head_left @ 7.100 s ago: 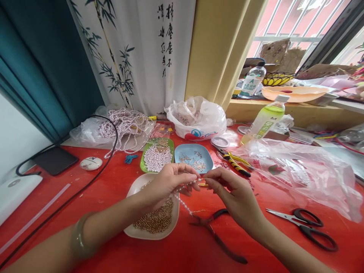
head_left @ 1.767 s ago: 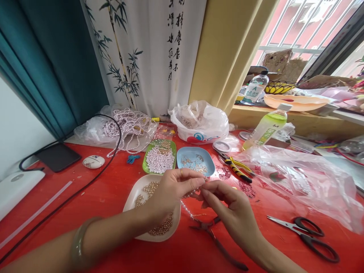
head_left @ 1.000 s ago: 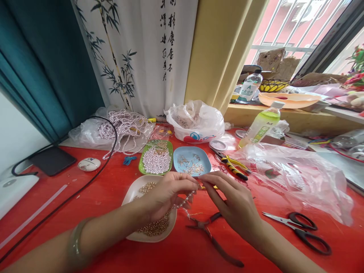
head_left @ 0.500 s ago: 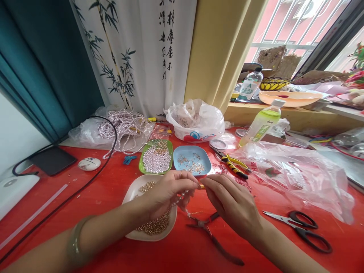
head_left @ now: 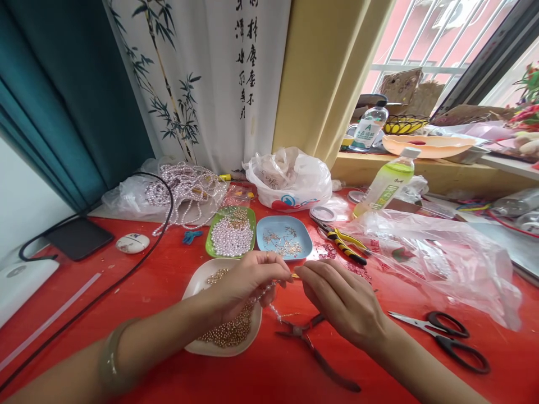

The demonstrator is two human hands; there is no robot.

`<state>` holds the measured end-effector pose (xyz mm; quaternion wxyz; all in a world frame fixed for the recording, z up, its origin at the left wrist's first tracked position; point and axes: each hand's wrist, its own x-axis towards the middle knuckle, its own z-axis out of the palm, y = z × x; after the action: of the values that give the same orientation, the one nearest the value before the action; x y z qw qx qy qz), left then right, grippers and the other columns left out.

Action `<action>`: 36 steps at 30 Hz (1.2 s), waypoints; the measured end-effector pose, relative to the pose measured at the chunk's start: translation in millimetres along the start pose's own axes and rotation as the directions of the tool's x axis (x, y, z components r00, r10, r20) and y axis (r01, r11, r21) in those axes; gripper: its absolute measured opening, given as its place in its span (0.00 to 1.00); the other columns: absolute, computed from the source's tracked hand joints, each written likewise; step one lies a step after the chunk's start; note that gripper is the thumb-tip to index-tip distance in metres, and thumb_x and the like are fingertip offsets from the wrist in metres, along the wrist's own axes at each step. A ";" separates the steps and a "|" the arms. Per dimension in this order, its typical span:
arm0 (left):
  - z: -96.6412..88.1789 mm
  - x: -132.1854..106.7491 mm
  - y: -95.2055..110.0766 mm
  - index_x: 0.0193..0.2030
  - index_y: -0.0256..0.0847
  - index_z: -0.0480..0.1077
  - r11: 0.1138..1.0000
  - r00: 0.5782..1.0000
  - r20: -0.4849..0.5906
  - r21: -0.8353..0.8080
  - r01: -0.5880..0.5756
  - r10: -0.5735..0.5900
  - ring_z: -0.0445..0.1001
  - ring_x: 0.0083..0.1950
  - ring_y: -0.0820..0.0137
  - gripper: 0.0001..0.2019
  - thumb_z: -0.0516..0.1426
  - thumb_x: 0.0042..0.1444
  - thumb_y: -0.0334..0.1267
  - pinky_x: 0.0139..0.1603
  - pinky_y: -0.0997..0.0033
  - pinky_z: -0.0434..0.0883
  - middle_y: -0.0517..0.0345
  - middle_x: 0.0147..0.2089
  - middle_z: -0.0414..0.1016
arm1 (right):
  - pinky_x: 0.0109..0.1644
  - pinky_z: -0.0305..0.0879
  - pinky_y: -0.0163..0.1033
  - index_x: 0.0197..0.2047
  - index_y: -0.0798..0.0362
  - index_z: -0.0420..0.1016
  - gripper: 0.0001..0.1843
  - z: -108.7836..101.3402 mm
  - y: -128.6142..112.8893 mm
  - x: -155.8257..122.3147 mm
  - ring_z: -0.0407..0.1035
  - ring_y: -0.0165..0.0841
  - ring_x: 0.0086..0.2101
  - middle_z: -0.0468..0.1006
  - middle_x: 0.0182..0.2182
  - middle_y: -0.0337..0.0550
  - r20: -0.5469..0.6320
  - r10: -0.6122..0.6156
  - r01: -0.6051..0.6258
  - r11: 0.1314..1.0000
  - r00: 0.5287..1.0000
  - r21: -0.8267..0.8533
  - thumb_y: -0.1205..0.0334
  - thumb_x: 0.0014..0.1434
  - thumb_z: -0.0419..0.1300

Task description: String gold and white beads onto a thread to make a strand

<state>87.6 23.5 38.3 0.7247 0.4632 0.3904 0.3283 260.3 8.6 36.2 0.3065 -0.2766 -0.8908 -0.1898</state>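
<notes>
Over the white dish of gold beads, my left hand is closed in a pinch on a thin beaded strand. The strand runs under the fingers and its tail hangs near the jaws of some dark-handled pliers. My right hand is closed too, its fingertips pinching a small gold-coloured piece in the narrow gap between the hands. What that piece is, I cannot make out. Just behind the hands sit a green tray of pearl beads and a blue tray with small metal findings.
Black-handled scissors lie on the red table at right. Yellow-black pliers and a clear plastic bag are behind. A white bag, bead strings and a drink bottle stand farther back. A black cable crosses the left.
Both hands keep nearly the same pose, the right having shifted very slightly left. The gold-coloured piece stays between the fingertips.
</notes>
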 end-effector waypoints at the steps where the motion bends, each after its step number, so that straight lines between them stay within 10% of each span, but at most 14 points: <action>1: -1.0 0.1 0.9 0.22 0.37 0.65 1.000 1.000 0.002 0.015 0.004 -0.004 0.55 0.14 0.83 0.04 0.55 0.42 0.35 0.14 0.78 0.48 0.64 0.19 0.61 | 0.32 0.65 0.37 0.39 0.56 0.68 0.12 0.5 0.9 0.5 0.67 0.33 0.31 0.74 0.30 0.46 0.016 0.008 -0.008 1.000 1.000 0.015 0.73 0.56 0.47; 10: -23.0 15.4 2.1 0.30 0.35 0.66 0.993 0.994 -0.104 -0.115 0.012 -0.024 0.63 0.21 0.82 0.08 0.58 0.42 0.36 0.21 0.81 0.58 0.60 0.26 0.67 | 0.29 0.63 0.34 0.32 0.55 0.67 0.07 19.3 30.8 -5.2 0.67 0.29 0.27 0.72 0.27 0.42 0.287 0.363 -0.403 0.910 0.886 0.092 0.66 0.57 0.49; 14: -31.4 29.0 3.2 0.33 0.37 0.66 0.988 0.984 -0.179 -0.156 -0.015 -0.013 0.66 0.23 0.81 0.12 0.59 0.41 0.39 0.22 0.82 0.61 0.59 0.32 0.68 | 0.29 0.63 0.35 0.31 0.54 0.68 0.05 29.8 33.3 -15.2 0.67 0.31 0.29 0.71 0.28 0.43 0.425 0.297 -0.346 0.937 0.855 0.042 0.65 0.54 0.52; 22: -33.0 44.5 1.9 0.33 0.35 0.67 0.977 0.993 -0.118 -0.209 -0.038 0.014 0.65 0.23 0.81 0.12 0.60 0.42 0.38 0.23 0.80 0.62 0.58 0.30 0.69 | 0.27 0.61 0.34 0.26 0.55 0.63 0.13 32.2 28.0 -23.1 0.64 0.29 0.23 0.70 0.22 0.43 0.306 0.225 -0.264 0.960 0.925 0.090 0.72 0.56 0.42; 27: -34.5 46.8 4.3 0.34 0.34 0.68 0.982 0.998 -0.062 -0.189 -0.018 0.006 0.66 0.25 0.81 0.12 0.60 0.42 0.36 0.27 0.79 0.63 0.56 0.33 0.69 | 0.26 0.59 0.31 0.28 0.52 0.56 0.06 25.1 31.6 3.8 0.60 0.25 0.21 0.66 0.21 0.36 0.373 0.474 -0.603 0.655 0.798 0.456 0.68 0.56 0.44; 33: -40.2 46.9 12.2 0.33 0.35 0.69 0.982 0.993 -0.111 -0.179 -0.053 0.033 0.66 0.26 0.79 0.11 0.61 0.40 0.35 0.30 0.76 0.64 0.58 0.30 0.67 | 0.20 0.55 0.30 0.30 0.52 0.57 0.10 35.2 36.4 40.3 0.53 0.25 0.18 0.56 0.17 0.31 0.521 0.552 -0.706 0.188 0.651 0.683 0.62 0.59 0.40; 36: -43.6 46.6 13.5 0.33 0.36 0.69 0.977 0.989 -0.144 -0.202 -0.067 0.038 0.67 0.27 0.78 0.11 0.61 0.40 0.36 0.32 0.75 0.64 0.58 0.31 0.68 | 0.20 0.54 0.30 0.31 0.52 0.58 0.12 40.2 36.3 48.9 0.54 0.25 0.18 0.57 0.17 0.32 0.523 0.552 -0.701 0.168 0.649 0.693 0.59 0.60 0.39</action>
<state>70.5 85.4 27.1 0.7309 0.3718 0.3913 0.4177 232.4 75.6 44.4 0.3819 -0.4394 -0.6807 0.4447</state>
